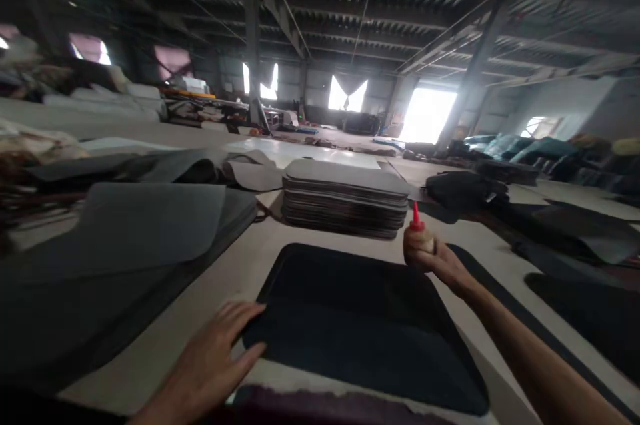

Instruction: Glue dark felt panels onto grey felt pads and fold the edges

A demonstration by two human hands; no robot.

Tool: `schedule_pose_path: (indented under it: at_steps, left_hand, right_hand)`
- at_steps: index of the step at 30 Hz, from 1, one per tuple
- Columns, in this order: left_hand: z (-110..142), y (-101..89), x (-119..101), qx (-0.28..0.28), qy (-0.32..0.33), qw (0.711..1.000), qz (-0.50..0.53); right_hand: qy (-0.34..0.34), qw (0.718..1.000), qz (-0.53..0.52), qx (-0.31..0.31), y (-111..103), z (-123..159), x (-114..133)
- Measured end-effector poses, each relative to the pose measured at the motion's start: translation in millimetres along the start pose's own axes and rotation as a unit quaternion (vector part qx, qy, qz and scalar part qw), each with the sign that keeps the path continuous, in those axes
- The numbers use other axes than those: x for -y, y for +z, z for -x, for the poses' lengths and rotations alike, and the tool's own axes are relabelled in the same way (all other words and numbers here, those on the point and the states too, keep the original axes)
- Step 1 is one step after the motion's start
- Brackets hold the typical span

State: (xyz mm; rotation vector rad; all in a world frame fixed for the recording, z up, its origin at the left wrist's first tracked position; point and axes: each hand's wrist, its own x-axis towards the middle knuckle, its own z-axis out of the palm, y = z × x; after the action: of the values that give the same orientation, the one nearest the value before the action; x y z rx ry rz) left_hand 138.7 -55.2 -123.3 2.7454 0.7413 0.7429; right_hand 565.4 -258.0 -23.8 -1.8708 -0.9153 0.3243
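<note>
A dark rounded-corner panel [360, 325] lies flat on the pale worktable [235, 265] in front of me. My left hand [217, 358] rests open with fingers stretched flat on the panel's near left edge. My right hand [425, 251] is closed around a small bottle with a red pointed tip [415, 215], held upright at the panel's far right corner.
A stack of grey rounded panels [345, 201] stands just beyond the dark panel. Large grey sheets [130, 231] are piled at the left. More dark pieces [575, 305] lie at the right. Dark bundles [465, 188] sit at the back right.
</note>
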Motion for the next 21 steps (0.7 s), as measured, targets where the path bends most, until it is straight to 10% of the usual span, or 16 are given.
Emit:
schedule_pose_path:
  at_steps: [4,7,14,21]
  left_hand:
    - [-5.0,-17.3,-19.2,0.055,-0.038,0.996,0.063]
    - [-7.8,-21.5,-25.0,0.067,-0.065,0.992,0.091]
    - [-2.9,-16.5,-20.8,0.051,-0.084,0.988,0.117]
    - [-2.3,-12.7,-18.0,0.037,-0.083,0.988,0.128]
  right_hand:
    - [-0.025,0.973,0.137,0.187,25.3,42.3,29.3]
    - [-0.003,0.953,0.214,0.217,47.1,68.1,55.7]
    - [0.055,0.930,0.124,0.340,78.8,87.3,85.8]
    - [0.007,0.956,0.135,0.261,85.5,88.0,99.8]
